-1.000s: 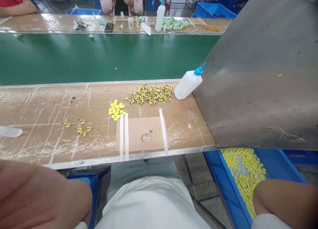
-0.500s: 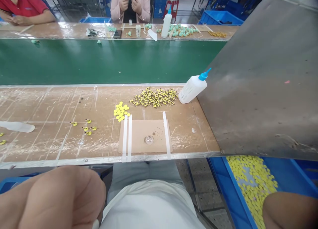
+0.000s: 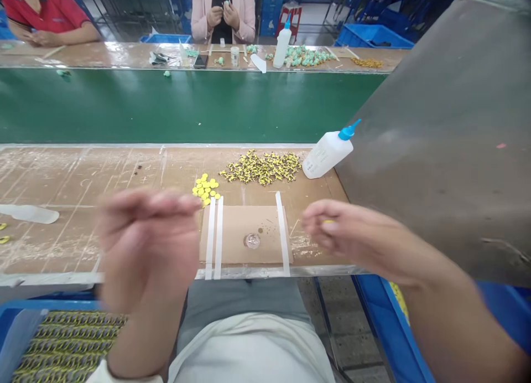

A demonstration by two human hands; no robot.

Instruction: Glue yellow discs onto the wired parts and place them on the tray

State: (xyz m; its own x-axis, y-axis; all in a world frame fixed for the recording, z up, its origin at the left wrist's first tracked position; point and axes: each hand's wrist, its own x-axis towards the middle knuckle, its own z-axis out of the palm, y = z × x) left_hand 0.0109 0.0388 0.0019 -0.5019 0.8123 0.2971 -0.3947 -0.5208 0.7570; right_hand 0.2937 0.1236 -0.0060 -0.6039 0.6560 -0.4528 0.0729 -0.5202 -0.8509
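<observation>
Forearms raised over the cardboard pad — right hand pinching a yellow disc, left hand blurred, its grip unclear.

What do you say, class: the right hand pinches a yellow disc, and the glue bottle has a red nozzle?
Wrong: in the head view the glue bottle has a blue nozzle, not red. The right hand does pinch a yellow disc.

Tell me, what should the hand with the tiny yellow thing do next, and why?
Maybe the right hand should touch its yellow disc onto the shiny clear dab on the cardboard. The fingers already pinch the disc just beside that dab. A glue bottle stands nearby, though I can't be sure the dab is glue.
</observation>
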